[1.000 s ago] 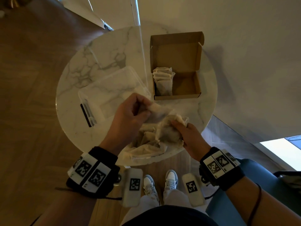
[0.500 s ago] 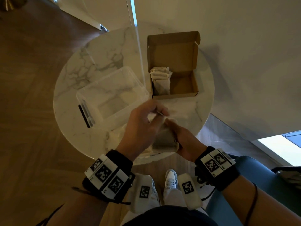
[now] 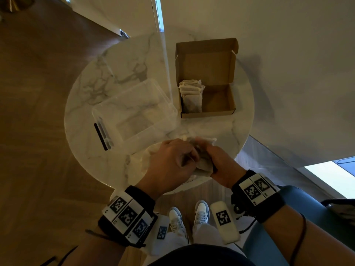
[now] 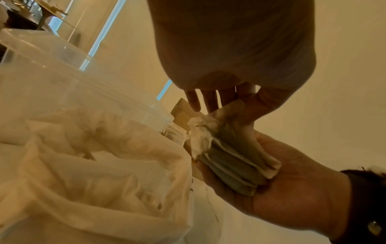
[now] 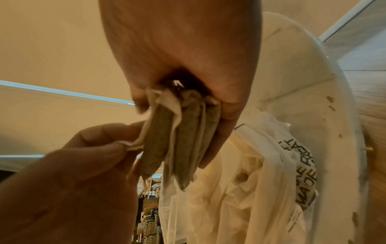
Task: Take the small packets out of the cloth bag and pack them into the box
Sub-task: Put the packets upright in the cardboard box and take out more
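My right hand grips a small stack of tea-coloured packets above the table's near edge. The stack's edges show in the right wrist view and lie across the palm in the left wrist view. My left hand is pressed against it and pinches the corner of the outermost packet between thumb and finger. The cream cloth bag lies slack on the table under and left of my hands. The open cardboard box stands at the far right, with a row of packets in its left half.
An open clear plastic container sits between the bag and the box, to the left. The round marble table has its near edge right below my hands. The box's raised lid leans toward the wall.
The left hand let go of the bag's mouth and came to the stack in the right hand. The bag dropped slack on the table. Both hands now meet around the packets.
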